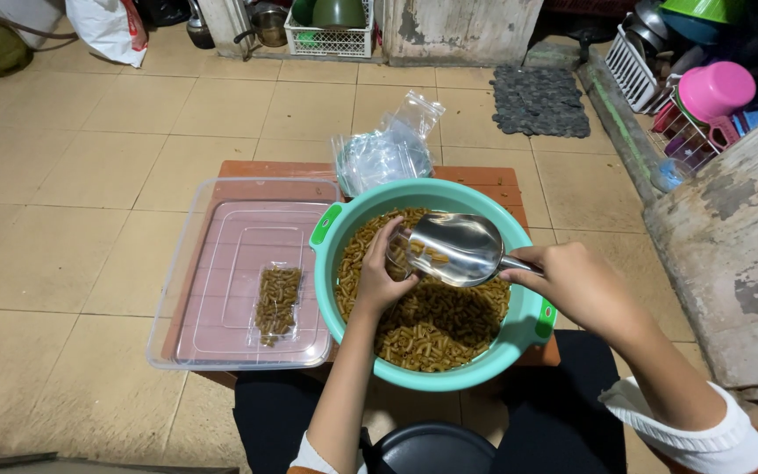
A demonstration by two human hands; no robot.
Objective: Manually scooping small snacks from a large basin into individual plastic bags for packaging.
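**Tight over the bowl, open to the left**

Crowded above the teal bowl [344, 230]: metal scoop [458, 248] across the middle. Roomy inside the clear tub [188, 254], save one filled bag [276, 303]. Blocked behind by heaped empty bags [385, 151]. Walled off right by a concrete ledge [730, 263]. Wide open floor [72, 175] left.

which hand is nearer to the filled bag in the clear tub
Left. The left hand is inside the teal basin, at its side towards the filled bag in the clear tub. The right hand holds the metal scoop at the basin's far rim.
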